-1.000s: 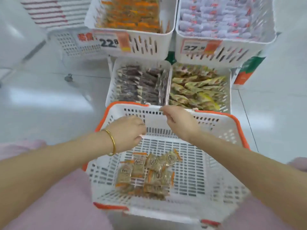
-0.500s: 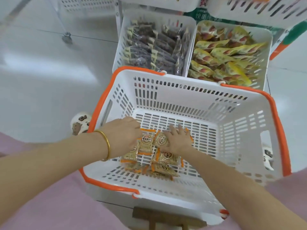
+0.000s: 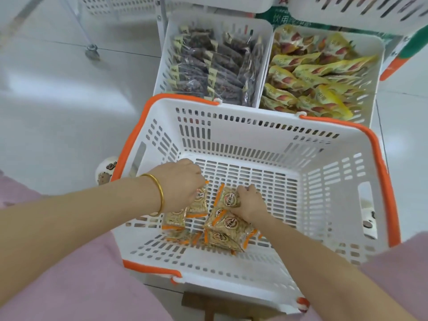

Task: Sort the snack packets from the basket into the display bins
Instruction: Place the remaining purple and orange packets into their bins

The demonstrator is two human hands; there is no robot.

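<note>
A white basket (image 3: 254, 126) with an orange rim stands in front of me. Several orange-edged snack packets (image 3: 228, 230) lie piled on its floor. My left hand (image 3: 180, 184), with a gold bangle on the wrist, reaches in and its curled fingers grip a packet (image 3: 200, 202) at the pile's left. My right hand (image 3: 250, 202) lies on the pile's right side, fingers curled around another packet (image 3: 228, 199). Two display bins stand beyond the basket: one with dark packets (image 3: 213, 63), one with yellow packets (image 3: 317, 77).
More white bins (image 3: 347, 12) sit on the shelf above, only their lower edges in view. A caster wheel (image 3: 92, 52) of another rack stands on the pale floor at left. A wooden stool (image 3: 208, 306) supports the basket. Pink clothing fills the bottom corners.
Both hands went from the basket's far rim down into the basket and now hold packets. The camera has tilted downward, so the upper bins left the view.
</note>
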